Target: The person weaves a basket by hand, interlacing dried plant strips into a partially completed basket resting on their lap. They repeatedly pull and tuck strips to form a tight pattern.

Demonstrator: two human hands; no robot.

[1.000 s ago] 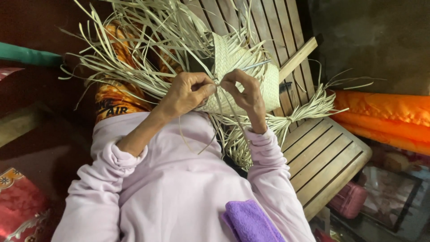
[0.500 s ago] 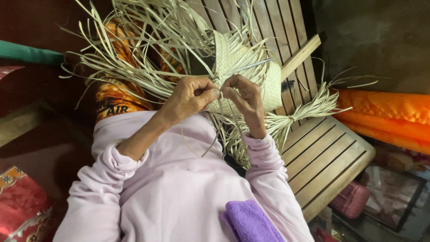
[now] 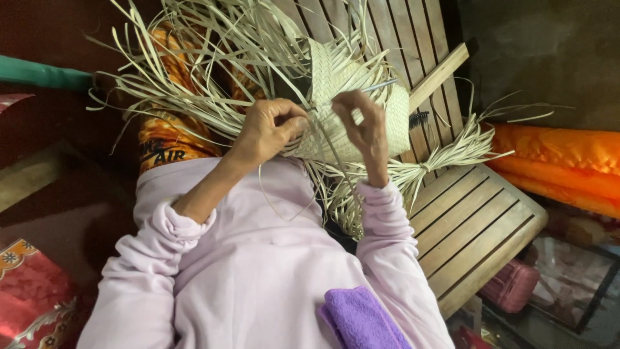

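Head view, looking down at a lap. Left hand (image 3: 270,131) is curled almost to a fist, fingertips pinching loose straw strips (image 3: 194,90) against the lower left edge of the woven mat (image 3: 342,97). Right hand (image 3: 365,126) is raised just beside it, thumb and forefinger pinched on a single thin strip that runs down from the mat toward the lap; its other fingers are bent and loose. The two hands are near each other but apart. The mat, a pale panel of plaited straw, sits between and just above the hands, tilted, with unwoven strips fanning out up and to the left and a bundle (image 3: 445,158) trailing to the right. Behind the mat is a wooden slatted chair (image 3: 478,220). Both arms are in lilac sleeves (image 3: 387,226); orange patterned cloth (image 3: 165,139) shows under the strips at left. A purple cloth (image 3: 361,320) lies at the bottom edge. An orange roll (image 3: 562,161) lies at right, a red patterned cushion (image 3: 29,291) at lower left.
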